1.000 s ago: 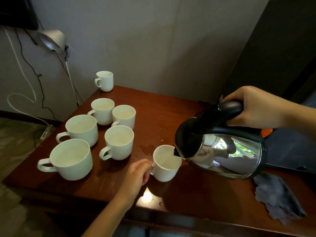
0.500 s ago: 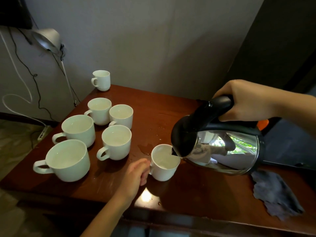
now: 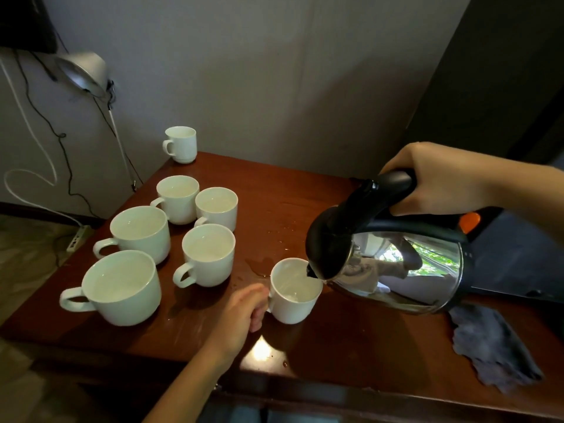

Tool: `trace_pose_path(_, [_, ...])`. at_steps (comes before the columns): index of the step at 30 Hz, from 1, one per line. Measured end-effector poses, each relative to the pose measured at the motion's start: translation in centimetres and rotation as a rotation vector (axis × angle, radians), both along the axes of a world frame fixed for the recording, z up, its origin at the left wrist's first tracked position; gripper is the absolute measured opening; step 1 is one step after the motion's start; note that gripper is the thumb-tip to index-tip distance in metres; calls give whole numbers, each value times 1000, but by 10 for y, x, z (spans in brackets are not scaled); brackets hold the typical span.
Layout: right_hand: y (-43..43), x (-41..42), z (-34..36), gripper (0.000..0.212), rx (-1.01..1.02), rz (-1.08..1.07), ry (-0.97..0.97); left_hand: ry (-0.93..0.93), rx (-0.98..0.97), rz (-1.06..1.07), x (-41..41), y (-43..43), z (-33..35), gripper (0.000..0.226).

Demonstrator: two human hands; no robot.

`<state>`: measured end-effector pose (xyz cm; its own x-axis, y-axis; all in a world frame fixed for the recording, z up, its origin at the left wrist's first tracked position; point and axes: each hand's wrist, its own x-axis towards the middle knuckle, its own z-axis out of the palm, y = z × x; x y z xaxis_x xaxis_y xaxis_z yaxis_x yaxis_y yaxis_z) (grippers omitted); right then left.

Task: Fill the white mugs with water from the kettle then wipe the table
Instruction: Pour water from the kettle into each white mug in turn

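Grey wall [image 3: 259,71], metal lamp [image 3: 82,71], dangling cables [image 3: 30,96], dark cabinet [image 3: 503,71]

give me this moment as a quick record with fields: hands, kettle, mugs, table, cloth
left hand: left hand at the handle of the near mug, steadying it
right hand: right hand gripping the black handle of the kettle
kettle: tilted, spout over the near mug's rim
mugs: seven white mugs; five grouped at left, one far mug at the back corner
table: wooden table, puddle beside the near mug
cloth: grey cloth lying at the right, untouched
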<state>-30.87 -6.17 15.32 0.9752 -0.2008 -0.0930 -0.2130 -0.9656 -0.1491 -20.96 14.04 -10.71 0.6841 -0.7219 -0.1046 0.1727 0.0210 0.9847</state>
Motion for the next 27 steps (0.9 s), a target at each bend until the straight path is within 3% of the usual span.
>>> trace_pose_path(27, [8,-3,1,10,-38,-41,4,78,3,-73,3,1,7,42])
